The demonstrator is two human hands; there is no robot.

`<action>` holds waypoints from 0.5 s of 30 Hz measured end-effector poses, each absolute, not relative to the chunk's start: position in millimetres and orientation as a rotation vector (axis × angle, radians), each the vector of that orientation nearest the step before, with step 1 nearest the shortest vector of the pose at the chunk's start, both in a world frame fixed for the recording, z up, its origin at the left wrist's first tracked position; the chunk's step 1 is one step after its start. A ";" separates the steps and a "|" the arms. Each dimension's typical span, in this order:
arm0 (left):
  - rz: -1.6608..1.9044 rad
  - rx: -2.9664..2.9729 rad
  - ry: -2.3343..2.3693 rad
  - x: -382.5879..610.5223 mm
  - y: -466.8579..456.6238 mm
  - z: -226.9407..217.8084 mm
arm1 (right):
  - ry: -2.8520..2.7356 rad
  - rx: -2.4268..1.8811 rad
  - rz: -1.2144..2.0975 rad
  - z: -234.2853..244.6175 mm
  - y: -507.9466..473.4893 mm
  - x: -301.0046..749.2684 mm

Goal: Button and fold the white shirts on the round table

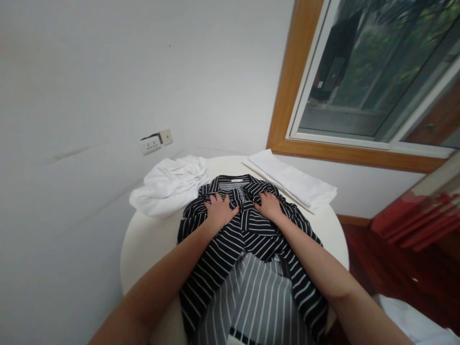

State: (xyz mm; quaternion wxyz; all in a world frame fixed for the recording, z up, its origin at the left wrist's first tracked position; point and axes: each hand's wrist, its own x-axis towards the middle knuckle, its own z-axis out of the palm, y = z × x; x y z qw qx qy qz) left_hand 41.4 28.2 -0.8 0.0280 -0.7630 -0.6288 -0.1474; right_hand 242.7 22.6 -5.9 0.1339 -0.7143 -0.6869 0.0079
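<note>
A black shirt with white stripes (260, 247) lies front up on a round white table (143, 249), its collar towards the wall and its lower part hanging over the near edge, where the grey inner side shows. My left hand (220, 211) rests flat with spread fingers on the left chest of the shirt, below the collar. On the other side of the button strip, my right hand (269, 207) presses on the cloth with its fingers apart. Neither hand grips anything that I can see.
A crumpled white cloth (168, 184) lies at the table's back left, a folded white cloth (291, 177) at the back right. Behind stands a wall with a socket (150, 143); a wood-framed window (359, 86) is to the right. A red curtain (417, 215) hangs beyond.
</note>
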 end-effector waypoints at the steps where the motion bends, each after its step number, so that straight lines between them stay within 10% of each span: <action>1: -0.467 -2.340 -1.919 42.4 27.5 0.2 | -2.007 -2.042 -0.019 -4.5 20.2 239.6; 10: -0.491 -2.411 -1.713 41.2 41.1 2.1 | -1.988 -1.838 -0.153 -4.5 17.6 236.4; 15: -1.135 -2.445 -1.835 26.0 62.3 5.3 | -1.661 -1.542 0.057 4.1 22.1 243.6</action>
